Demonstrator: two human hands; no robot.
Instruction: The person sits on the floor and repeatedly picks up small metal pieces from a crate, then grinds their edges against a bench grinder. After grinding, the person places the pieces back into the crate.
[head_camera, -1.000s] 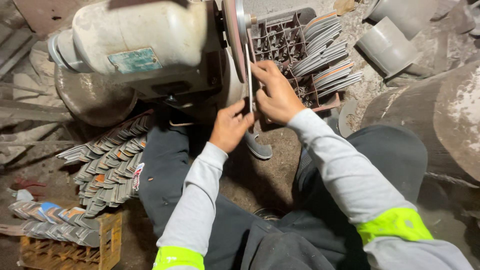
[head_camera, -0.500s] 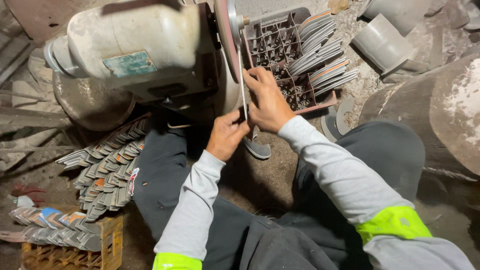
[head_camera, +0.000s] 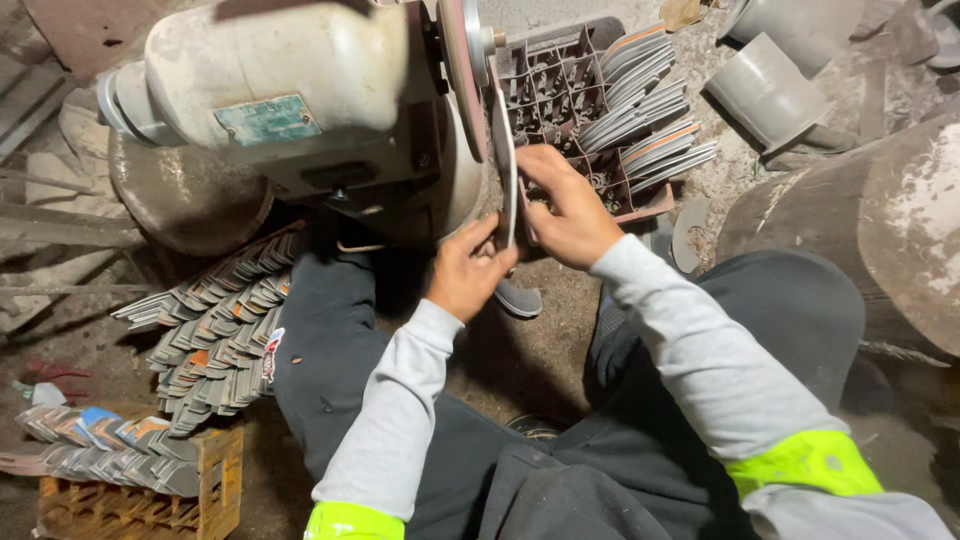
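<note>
Grinding under way: left hand (head_camera: 468, 272) and right hand (head_camera: 570, 212) pinch metal blade (head_camera: 505, 165) against grinder wheel (head_camera: 463, 70); next, steady even pressure.

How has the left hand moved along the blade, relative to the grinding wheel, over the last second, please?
Cannot tell: the left hand grips the blade just below the grinding wheel, as before; only the camera seems to have shifted.

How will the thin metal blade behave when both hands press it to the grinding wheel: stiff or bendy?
The blade looks thin and long, so it probably flexes slightly. The left hand and right hand grip it at its lower part, perhaps against that. It seems light, and its bare, dusty metal may be slippery.
</note>
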